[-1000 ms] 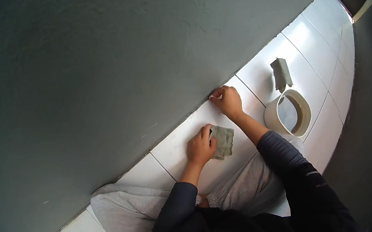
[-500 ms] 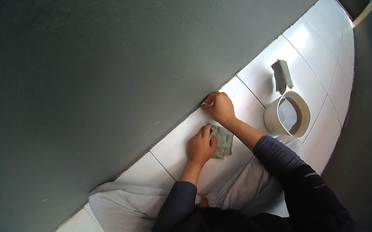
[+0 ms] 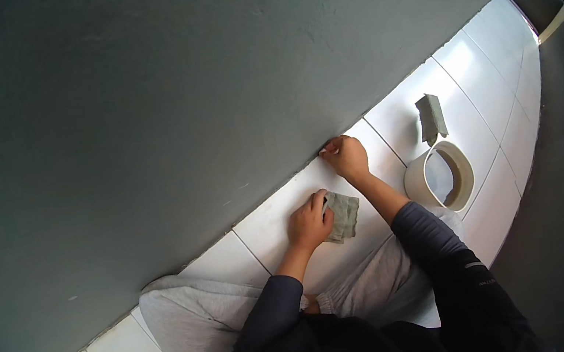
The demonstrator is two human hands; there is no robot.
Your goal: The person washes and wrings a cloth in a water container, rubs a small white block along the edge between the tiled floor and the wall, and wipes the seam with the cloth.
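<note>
At centre, the left hand [image 3: 309, 225] curls against one cloth [image 3: 346, 216], grip unclear; the right hand [image 3: 349, 159] pinches one whitish bit [image 3: 324, 151].

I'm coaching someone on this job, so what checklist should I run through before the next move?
1. Right hand near the seam between wall and tiles: ok.
2. Object in its fingertips identified: cannot tell, too small.
3. Left hand at the grey-green cloth: ok.
4. Pale tub upright on the tiles: ok.
5. Grey block clear of both hands: ok.
</note>
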